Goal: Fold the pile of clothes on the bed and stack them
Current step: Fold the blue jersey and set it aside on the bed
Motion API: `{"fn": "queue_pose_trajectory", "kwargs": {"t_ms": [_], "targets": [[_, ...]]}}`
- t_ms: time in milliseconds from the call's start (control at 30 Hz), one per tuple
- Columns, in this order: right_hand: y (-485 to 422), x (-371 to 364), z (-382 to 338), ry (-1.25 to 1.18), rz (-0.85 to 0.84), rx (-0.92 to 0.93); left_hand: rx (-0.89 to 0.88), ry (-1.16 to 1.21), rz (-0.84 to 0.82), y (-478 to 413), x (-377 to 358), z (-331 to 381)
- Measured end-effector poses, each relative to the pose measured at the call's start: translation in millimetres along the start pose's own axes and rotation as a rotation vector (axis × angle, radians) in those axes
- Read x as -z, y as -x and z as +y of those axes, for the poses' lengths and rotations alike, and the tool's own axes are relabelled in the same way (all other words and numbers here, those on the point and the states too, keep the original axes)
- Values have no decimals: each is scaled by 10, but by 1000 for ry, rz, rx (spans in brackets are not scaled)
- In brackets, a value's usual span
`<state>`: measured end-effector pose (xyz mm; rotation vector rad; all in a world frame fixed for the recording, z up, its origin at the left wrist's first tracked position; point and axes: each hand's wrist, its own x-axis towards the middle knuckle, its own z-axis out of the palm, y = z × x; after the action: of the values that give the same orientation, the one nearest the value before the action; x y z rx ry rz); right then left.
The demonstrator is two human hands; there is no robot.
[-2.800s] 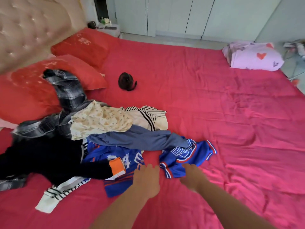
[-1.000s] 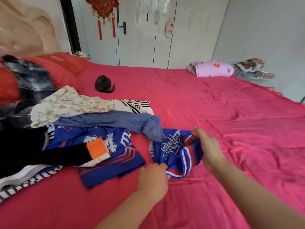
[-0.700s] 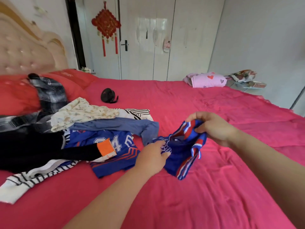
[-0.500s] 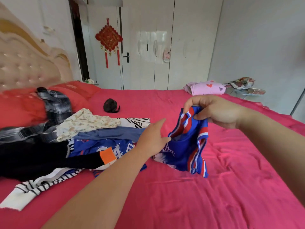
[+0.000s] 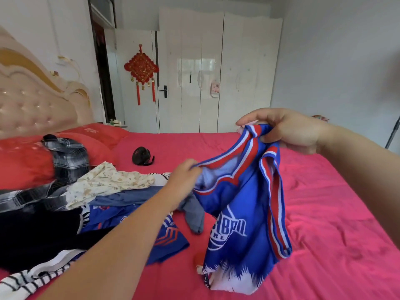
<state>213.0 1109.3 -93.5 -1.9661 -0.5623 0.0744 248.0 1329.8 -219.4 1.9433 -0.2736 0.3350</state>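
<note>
Blue jersey (image 5: 242, 204) held up, left fingers (image 5: 191, 167) pinching neckline, right fingers (image 5: 259, 115) gripping shoulder trim.

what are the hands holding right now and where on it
Both hold the blue jersey by its red-and-white striped trim: the right hand pinches the top edge, and the left hand pinches the trimmed opening lower down.

A red knot ornament (image 5: 141, 69) hangs on the white door (image 5: 132, 109), beside a glossy white wardrobe (image 5: 238, 72). A tufted beige headboard (image 5: 32, 105) backs two red pillows (image 5: 21, 163); a small black round object (image 5: 141, 155) lies near them.
</note>
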Motion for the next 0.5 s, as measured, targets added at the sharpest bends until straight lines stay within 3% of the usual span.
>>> {"fn": "queue_pose_trajectory", "kwargs": {"t_ms": [100, 233, 367, 500], "targets": [[-54, 197, 95, 77, 236, -36, -28, 124, 13, -127, 400, 136], [-125, 301, 231, 183, 394, -69, -176, 12, -206, -160, 664, 456], [-214, 326, 217, 197, 494, -72, -238, -436, -315, -228, 857, 642], [-280, 357, 109, 311, 589, -15, -313, -681, -223, -274, 1059, 676]]}}
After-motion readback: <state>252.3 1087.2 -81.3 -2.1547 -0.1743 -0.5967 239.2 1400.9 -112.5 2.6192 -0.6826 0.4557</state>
